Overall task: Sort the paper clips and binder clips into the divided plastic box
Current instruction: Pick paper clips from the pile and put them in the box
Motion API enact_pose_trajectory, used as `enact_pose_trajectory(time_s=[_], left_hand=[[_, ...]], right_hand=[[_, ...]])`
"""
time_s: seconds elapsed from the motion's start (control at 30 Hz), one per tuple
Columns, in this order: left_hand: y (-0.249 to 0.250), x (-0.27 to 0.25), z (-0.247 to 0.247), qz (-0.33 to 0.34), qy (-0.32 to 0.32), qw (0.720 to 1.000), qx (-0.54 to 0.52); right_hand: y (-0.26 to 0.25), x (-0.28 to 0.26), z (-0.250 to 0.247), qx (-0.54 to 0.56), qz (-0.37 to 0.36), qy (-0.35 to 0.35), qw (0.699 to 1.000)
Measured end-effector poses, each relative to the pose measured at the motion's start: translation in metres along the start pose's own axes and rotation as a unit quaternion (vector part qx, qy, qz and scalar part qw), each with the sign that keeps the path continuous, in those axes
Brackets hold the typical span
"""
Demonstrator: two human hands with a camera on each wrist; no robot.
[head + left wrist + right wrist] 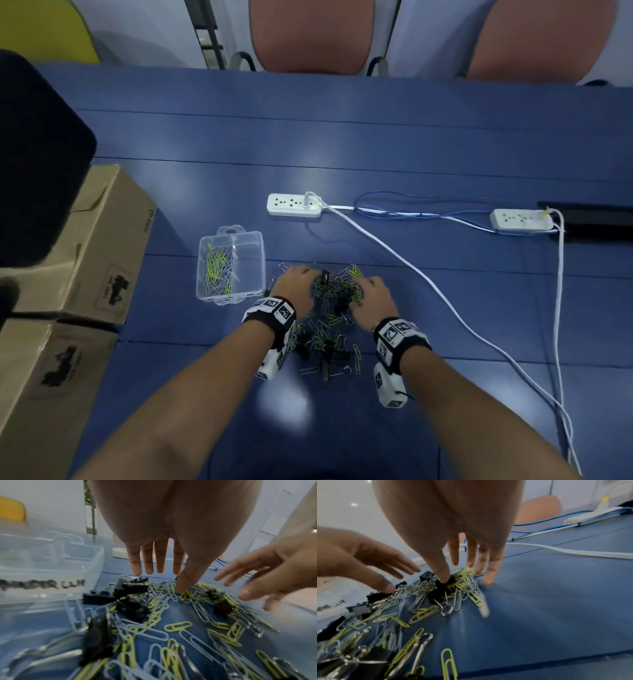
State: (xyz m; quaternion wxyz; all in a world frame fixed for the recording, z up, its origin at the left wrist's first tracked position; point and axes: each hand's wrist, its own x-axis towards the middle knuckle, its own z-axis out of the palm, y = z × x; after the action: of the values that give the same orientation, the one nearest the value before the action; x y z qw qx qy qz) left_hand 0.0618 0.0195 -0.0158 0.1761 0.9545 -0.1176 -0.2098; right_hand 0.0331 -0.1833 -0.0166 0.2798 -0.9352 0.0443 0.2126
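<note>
Left hand (296,281) and right hand (372,294) both spread flat, fingers straight, on mixed pile (329,308) — grasping nothing. Divided box (230,269) just left, paper clips (217,274) in one compartment. Risk: tangled clips dragging binder clips (132,608) along — mis-sorted, or scattered.

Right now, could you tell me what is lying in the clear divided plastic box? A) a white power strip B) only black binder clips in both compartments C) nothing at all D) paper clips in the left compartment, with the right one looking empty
D: in the head view the divided plastic box holds green and grey paper clips in its left compartment only.
</note>
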Motion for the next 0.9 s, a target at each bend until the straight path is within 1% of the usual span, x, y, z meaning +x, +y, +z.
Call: enact_pose_trajectory(time_s=[0.1,0.17,0.27,0.33,0.43,0.5,0.63,0.83,0.9], left_hand=[[0.011,0.007,0.009,0.033,0.016,0.999,0.008],[0.017,0.014,0.012,0.053,0.03,0.998,0.016],[0.026,0.023,0.013,0.092,0.02,0.994,0.051],[0.031,0.027,0.014,0.103,0.017,0.99,0.09],[0.035,0.03,0.017,0.094,0.037,0.988,0.117],[0.034,0.03,0.016,0.085,0.051,0.989,0.108],[0.026,0.021,0.011,0.088,0.083,0.989,0.088],[0.004,0.002,0.001,0.071,0.028,0.996,0.051],[0.002,0.001,-0.004,0.061,0.033,0.997,0.041]], right_hand=[[0.001,0.006,0.004,-0.038,-0.032,0.041,0.998],[0.001,0.013,0.001,-0.057,-0.05,0.055,0.996],[0.002,0.025,-0.004,-0.079,-0.07,0.029,0.994],[0.004,0.029,-0.006,-0.086,-0.07,0.005,0.994],[0.008,0.028,-0.004,-0.089,-0.06,-0.005,0.994],[0.012,0.026,-0.002,-0.087,-0.052,-0.003,0.995],[0.017,0.022,0.0,-0.071,-0.044,0.012,0.996],[0.024,0.018,0.0,-0.05,-0.04,0.029,0.998],[0.024,0.017,-0.001,-0.056,-0.039,0.028,0.997]])
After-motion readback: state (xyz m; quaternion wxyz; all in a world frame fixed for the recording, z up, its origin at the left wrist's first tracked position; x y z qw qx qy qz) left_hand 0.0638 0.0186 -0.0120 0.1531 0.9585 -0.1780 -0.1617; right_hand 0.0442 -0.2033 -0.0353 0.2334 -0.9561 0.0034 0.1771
